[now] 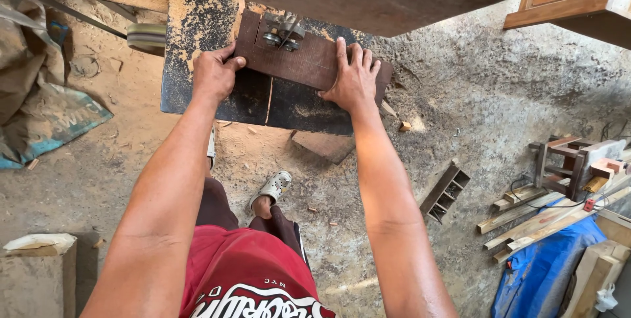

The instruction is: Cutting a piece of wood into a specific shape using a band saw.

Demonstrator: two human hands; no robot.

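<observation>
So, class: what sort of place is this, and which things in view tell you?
Most likely a woodworking shop. Both hands, left hand and right hand, press a dark wooden board on a sawdust-covered saw table by the blade guide. Sawdust covers the floor, and cut timber pieces lie stacked nearby.

Sawdust-strewn concrete floor [460, 94]; blue tarp [539, 272], stacked timber [545, 216] right.
</observation>
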